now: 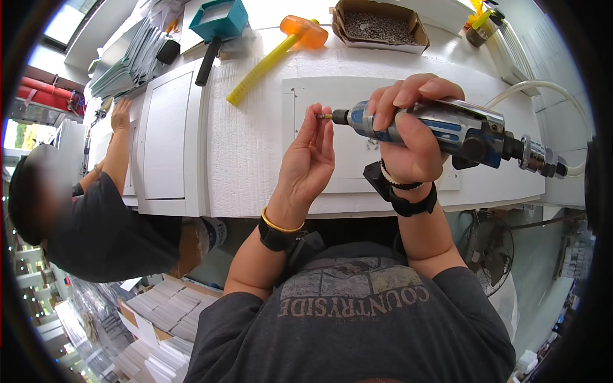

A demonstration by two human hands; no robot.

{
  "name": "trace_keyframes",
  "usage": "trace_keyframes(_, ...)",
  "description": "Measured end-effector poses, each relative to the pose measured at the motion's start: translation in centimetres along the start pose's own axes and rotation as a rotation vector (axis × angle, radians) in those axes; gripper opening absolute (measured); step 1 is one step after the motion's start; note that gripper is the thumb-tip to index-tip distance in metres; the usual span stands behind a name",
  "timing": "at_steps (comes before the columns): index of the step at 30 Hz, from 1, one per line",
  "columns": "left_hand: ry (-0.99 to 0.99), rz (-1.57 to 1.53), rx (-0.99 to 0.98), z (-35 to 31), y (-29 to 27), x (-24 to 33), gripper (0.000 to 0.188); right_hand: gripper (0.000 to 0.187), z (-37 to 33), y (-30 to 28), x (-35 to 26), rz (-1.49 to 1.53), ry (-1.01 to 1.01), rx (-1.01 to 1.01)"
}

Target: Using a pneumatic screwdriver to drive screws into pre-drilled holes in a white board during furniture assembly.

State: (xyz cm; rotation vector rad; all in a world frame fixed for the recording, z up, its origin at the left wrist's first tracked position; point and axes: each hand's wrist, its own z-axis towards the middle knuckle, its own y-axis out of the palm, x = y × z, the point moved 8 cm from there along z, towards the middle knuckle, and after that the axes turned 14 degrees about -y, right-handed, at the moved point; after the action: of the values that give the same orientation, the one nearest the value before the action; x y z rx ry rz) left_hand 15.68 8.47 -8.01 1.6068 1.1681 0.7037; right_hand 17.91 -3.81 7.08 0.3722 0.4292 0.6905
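Note:
My right hand (415,127) is wrapped around a silver and blue air screwdriver (440,131), held level with its bit pointing left. My left hand (310,156) is raised palm up, its thumb and fingertips pinching a small screw (320,117) at the tip of the bit. Most of the screw is hidden by the fingers. Below the tool lies a white panel (348,175) with a recessed middle and small holes along its left edge. Several loose screws (372,145) rest on it, beside my right hand.
An open cardboard box of screws (377,27), an orange-headed mallet (265,67) and a teal scoop-like tool (219,22) lie at the back. White foam (239,147) covers the table. A clear hose (565,89) curves at right. A co-worker (108,217) reaches over panels at left.

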Motion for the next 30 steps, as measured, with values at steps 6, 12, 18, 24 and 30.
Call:
trace_keyframes(6, 0.052, -0.005, -0.049, -0.2, 0.3, -0.1, 0.019, 0.033, -0.1, 0.7, -0.5, -0.017, -0.028, -0.043)
trace_keyframes(12, 0.133, 0.005, -0.073, -0.4, 1.2, 0.1, 0.020, 0.033, 0.1, 0.3, 0.1, 0.018, -0.013, 0.006)
trace_keyframes(18, 0.171, 0.097, -0.099, -0.5, 1.3, 1.0, 0.027, 0.024, 0.2, -2.0, 2.8, -0.043, 0.143, 0.271)
trace_keyframes(24, 0.015, 0.130, -0.091, -0.1, 0.7, 1.0, 0.042, 0.019, 0.2, -4.1, 5.8, -0.112, 0.241, 0.333)
trace_keyframes(30, 0.216, 1.468, 0.151, -2.4, 1.0, 3.5, 0.047, 0.017, 1.6, -4.5, 10.5, -0.296, 0.252, 0.041)
